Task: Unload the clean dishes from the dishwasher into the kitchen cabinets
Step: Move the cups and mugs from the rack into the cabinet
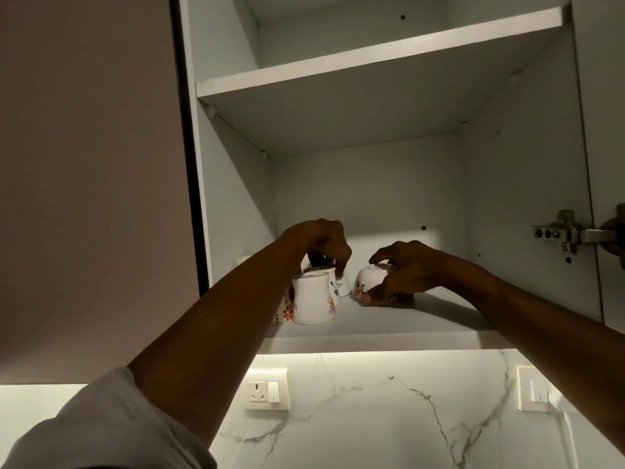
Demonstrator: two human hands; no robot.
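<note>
Reaching into open wall cabinet [372, 198], both hands at lower shelf [422, 319]. Left hand [324, 245]: fingers bent downward, tips pinching rear cup [343, 286], which stands behind the inverted front cup [311, 299]. Orange-flowered cup [285, 311] mostly hidden by left forearm. Right hand [406, 269]: fingers spread and curled over inverted floral cup [367, 282], thumb at its rim; cup sits on the shelf just right of the cluster, not touching. Upper shelf [372, 59] overhead, hinge [568, 231] on right wall, marble backsplash [372, 418] and socket [267, 390] below
</note>
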